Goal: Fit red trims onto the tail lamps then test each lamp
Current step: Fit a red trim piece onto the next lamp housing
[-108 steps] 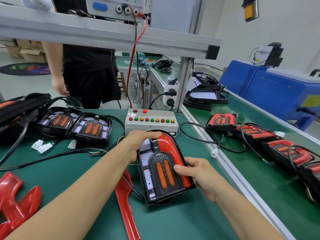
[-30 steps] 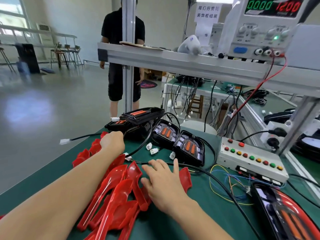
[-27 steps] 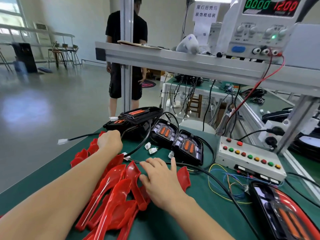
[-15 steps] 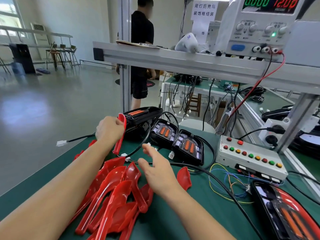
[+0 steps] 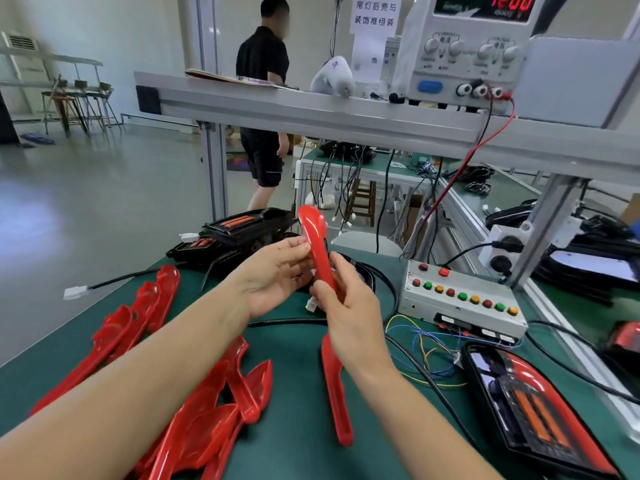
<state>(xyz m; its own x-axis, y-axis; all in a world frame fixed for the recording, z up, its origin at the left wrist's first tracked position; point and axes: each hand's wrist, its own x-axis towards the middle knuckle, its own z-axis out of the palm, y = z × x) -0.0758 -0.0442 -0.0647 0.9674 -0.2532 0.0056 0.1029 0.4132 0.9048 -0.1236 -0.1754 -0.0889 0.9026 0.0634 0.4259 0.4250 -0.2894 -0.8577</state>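
A long glossy red trim (image 5: 317,244) stands nearly upright above the green bench, held by both hands. My left hand (image 5: 277,275) pinches its upper part from the left, and my right hand (image 5: 346,313) grips its middle; the lower end (image 5: 337,403) reaches down to the mat. Several more red trims (image 5: 207,403) lie heaped at the lower left. A tail lamp with a red trim fitted (image 5: 533,407) lies at the lower right. Untrimmed black tail lamps (image 5: 242,226) are stacked behind my hands.
A grey test box with coloured buttons (image 5: 460,299) sits right of my hands, loose coloured wires (image 5: 422,344) and black cables around it. A power supply (image 5: 471,53) stands on the overhead aluminium shelf (image 5: 311,112). A person in black (image 5: 263,109) stands beyond the bench.
My left hand lifted one red trim out of the pile and brought it to the middle. My right hand left the pile and took hold of the same trim. The person behind walked right.
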